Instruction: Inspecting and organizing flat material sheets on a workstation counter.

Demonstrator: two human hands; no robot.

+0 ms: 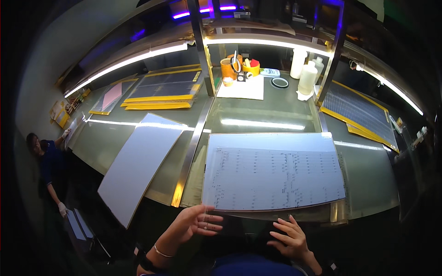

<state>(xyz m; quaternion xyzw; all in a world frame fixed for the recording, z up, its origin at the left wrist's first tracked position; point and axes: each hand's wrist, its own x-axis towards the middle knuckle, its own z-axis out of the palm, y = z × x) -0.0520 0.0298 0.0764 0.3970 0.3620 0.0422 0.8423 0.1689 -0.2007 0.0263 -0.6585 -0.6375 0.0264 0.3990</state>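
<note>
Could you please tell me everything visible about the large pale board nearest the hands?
The large pale board is thin, flat and roughly rectangular. What looks like a clear film with columns of small dark marks covers all but its far strip. It lies on the table by the near edge. The left hand is at its near left corner, contact unclear; the right hand is apart.

Low in the frame's centre, the left hand [191,224] points rightward with fingers [213,226] loosely spread, its forearm [162,252] slanting up from the lower edge, while the right hand [290,238] angles parted, slightly bent fingers up-left.
</note>
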